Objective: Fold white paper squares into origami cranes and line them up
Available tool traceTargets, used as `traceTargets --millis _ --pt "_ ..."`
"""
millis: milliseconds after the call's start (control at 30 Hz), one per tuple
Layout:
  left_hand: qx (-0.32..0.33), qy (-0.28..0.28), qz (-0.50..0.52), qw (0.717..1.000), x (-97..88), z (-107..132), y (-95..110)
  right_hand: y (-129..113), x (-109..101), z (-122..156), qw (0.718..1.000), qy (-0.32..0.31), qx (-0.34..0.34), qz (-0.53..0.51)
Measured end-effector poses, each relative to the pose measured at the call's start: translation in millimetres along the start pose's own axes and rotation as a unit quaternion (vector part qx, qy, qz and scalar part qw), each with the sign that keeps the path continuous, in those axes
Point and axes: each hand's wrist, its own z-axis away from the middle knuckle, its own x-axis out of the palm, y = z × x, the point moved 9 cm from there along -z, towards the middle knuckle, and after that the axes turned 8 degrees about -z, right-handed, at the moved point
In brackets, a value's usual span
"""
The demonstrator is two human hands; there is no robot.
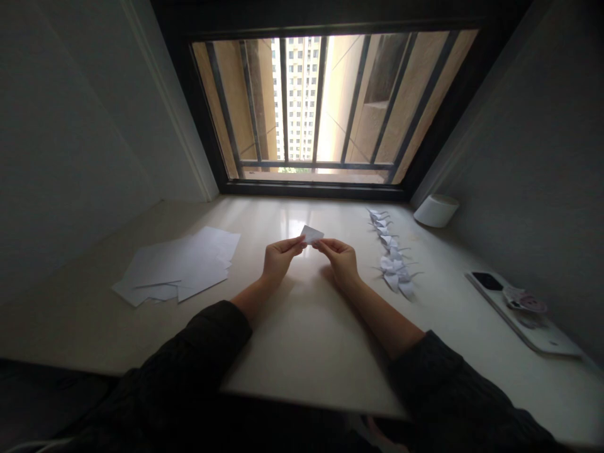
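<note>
A small folded piece of white paper is held up between my two hands, above the white sill. My left hand pinches its left corner between thumb and fingers. On the other side, my right hand grips the lower right edge the same way. The paper looks roughly diamond-shaped, and its lower edge is partly hidden by my fingertips. To the right stands a row of several folded paper cranes. Loose sheets of white paper lie overlapping at the left.
A white phone with a round grip on its back lies at the far right along the wall. Near the window's right corner is a white cylindrical object. The barred window closes off the back, and the sill's front edge runs below my forearms.
</note>
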Motion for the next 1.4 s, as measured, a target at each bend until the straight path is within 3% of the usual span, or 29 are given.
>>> traceTargets --millis 567,1000,1400 --pt "0.006 0.009 0.015 1.0 0.9 2.7 3.2 6.6 -1.2 0.1 0.999 0.011 0.021 -0.04" --pt "0.014 0.021 0.028 0.999 -1.1 2.7 5.2 4.5 -5.7 -1.9 1.0 0.021 0.007 -0.01" --pt "0.017 0.019 0.017 1.0 -1.8 2.4 4.8 11.6 -1.7 -1.5 0.999 -0.014 0.04 -0.019"
